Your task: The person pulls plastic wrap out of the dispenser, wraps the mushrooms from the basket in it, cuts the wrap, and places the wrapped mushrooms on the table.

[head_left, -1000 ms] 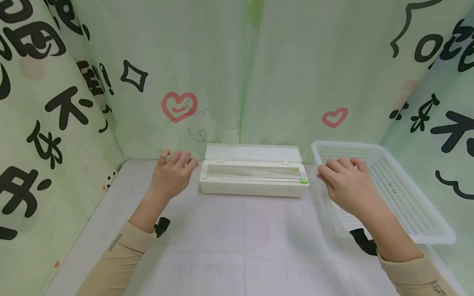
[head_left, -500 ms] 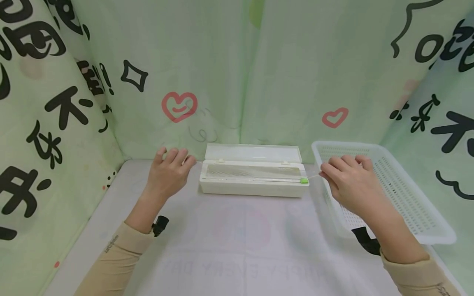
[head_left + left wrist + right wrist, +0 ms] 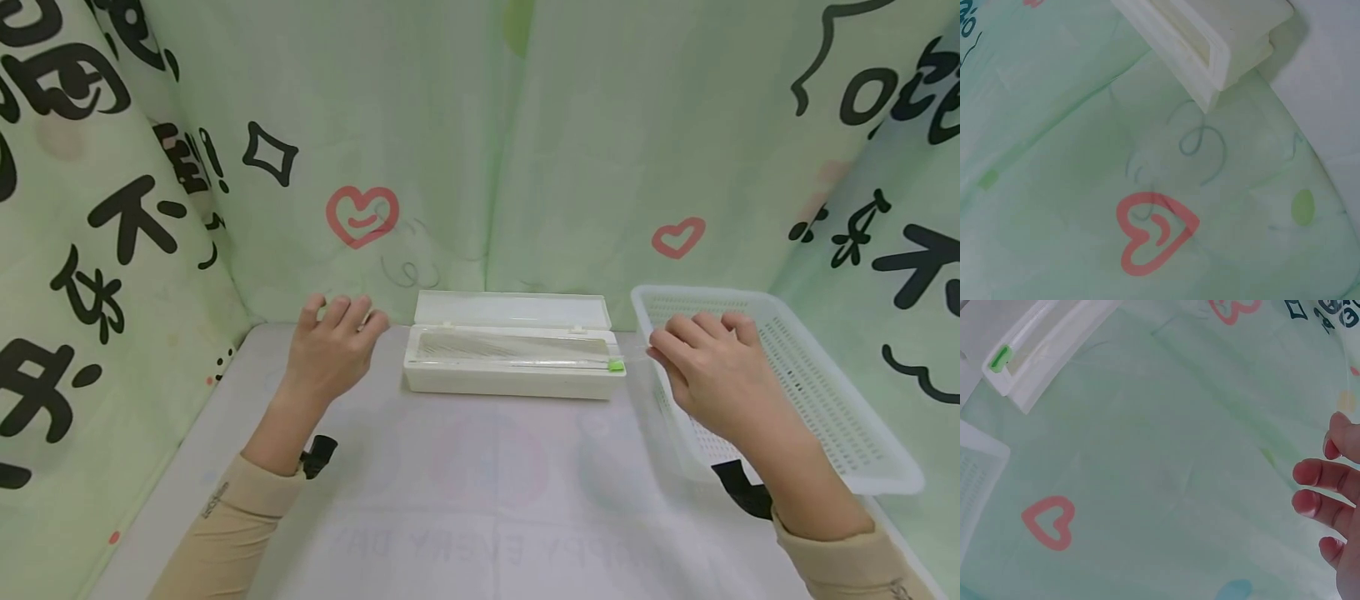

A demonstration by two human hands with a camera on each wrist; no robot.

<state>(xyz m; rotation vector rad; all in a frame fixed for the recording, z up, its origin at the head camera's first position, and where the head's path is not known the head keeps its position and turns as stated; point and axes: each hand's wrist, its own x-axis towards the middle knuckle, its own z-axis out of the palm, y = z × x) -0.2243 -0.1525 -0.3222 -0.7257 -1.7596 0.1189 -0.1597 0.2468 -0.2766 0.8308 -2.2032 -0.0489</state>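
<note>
A long white cling film dispenser [image 3: 517,383] sits near the table's back edge with its lid [image 3: 513,310] flipped up. Clear film [image 3: 510,343] shows wrinkled in its top, and a green slide cutter [image 3: 615,366] stands at the right end of its rail. My right hand [image 3: 712,379] pinches the film's near-invisible edge right of the dispenser, above the basket. Left of the dispenser, my left hand [image 3: 330,350] is raised palm down, fingers bent as in a pinch at the film's other side; its thumb is hidden. Right-hand fingertips [image 3: 1307,472] enter the right wrist view.
A white perforated basket [image 3: 847,400] stands at the right of the white-covered table [image 3: 480,492], partly under the right arm. Green printed curtains [image 3: 570,167] enclose the back and both sides, close behind the dispenser. Black straps [image 3: 742,490] circle both wrists.
My left hand has moved left and slightly up, away from the dispenser. My right hand has shifted slightly right. The dispenser and basket have stayed in place.
</note>
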